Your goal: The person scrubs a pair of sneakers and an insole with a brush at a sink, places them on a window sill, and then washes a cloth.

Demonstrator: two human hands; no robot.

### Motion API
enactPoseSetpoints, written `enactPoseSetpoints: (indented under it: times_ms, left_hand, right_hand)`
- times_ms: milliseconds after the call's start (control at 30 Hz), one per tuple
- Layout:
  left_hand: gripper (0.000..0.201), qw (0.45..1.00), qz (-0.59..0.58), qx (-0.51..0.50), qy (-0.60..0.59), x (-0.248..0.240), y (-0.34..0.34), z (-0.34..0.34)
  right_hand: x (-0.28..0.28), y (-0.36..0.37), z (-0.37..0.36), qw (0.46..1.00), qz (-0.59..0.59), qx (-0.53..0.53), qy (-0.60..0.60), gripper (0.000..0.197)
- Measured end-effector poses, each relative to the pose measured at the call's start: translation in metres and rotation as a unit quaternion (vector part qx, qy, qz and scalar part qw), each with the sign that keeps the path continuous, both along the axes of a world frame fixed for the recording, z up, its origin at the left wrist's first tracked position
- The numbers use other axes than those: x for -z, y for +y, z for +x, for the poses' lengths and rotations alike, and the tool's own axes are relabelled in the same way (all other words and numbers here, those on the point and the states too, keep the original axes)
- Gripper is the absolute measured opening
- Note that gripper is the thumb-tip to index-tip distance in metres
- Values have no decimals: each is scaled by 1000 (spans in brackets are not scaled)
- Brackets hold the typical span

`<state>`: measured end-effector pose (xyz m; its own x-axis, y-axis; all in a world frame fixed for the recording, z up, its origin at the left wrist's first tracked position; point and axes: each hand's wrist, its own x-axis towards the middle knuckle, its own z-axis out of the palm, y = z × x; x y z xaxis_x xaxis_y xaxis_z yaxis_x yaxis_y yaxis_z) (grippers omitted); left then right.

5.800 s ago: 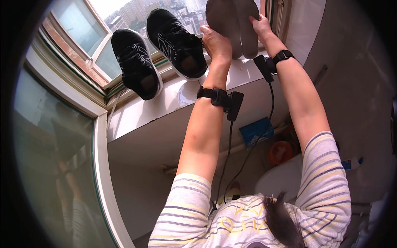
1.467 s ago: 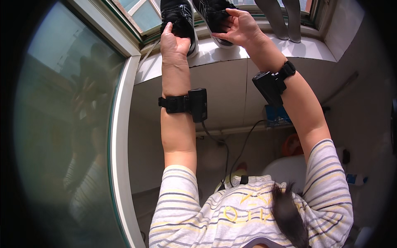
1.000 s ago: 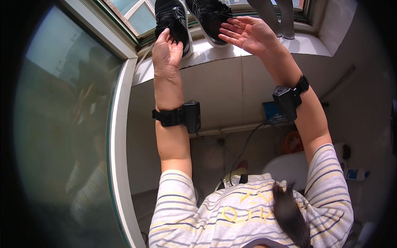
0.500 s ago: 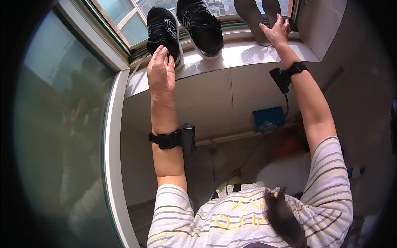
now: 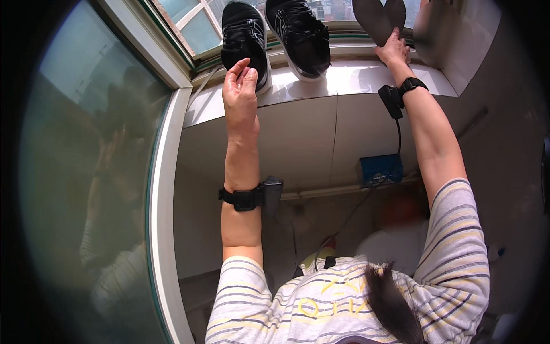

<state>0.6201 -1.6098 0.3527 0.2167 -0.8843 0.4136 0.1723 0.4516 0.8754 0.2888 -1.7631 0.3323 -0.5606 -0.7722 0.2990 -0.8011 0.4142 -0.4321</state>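
Note:
Two grey insoles (image 5: 369,20) stand at the right end of the window sill, their lower ends together and upper ends apart. My right hand (image 5: 395,50) has its fingers closed at their lower ends, one finger lying over the grey surface. My left hand (image 5: 240,94) is raised in front of the left black shoe (image 5: 243,40), fingers loosely bent and apart, with nothing in it. The fingertips overlap that shoe in the view; whether they touch it I cannot tell. Beside it, the right black shoe (image 5: 301,43) leans at the window.
The white glossy sill (image 5: 344,80) runs under the window. A frosted glass pane (image 5: 86,172) with a white frame (image 5: 160,200) closes in my left side. Below the sill are a blue box (image 5: 381,171) and cables. A side wall (image 5: 475,51) borders the sill's right end.
The insoles have come together at their lower ends, with my right hand now closed there. My left hand's fingers have bent more. The whole scene has shifted slightly right in view.

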Motion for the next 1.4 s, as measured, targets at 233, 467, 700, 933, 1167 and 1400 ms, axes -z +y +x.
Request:
enactPoseSetpoints:
  times_ms: [233, 467, 700, 933, 1167, 1400]
  left_hand:
    - [26, 999, -14, -42, -4, 7, 0, -4]
    - [25, 999, -33, 20, -24, 9, 21, -40]
    - [69, 971, 7, 164, -175, 41, 22, -110]
    - [26, 977, 25, 213, -18, 59, 26, -130]
    - [34, 956, 54, 249, -144, 41, 41, -123]
    - [46, 953, 83, 4, 290, 0, -14, -20]
  right_hand:
    - [-6, -5, -46, 993, -119, 5, 5, 51]
    - [-25, 49, -61, 886, -278, -260, -265, 52]
    - [11, 177, 5, 718, -119, -453, -515, 49]
    - [27, 240, 29, 718, -30, -408, -563, 49]
    - [55, 233, 27, 700, -127, -383, -589, 49]
    - [-21, 183, 80, 453, -108, -526, -711, 35]
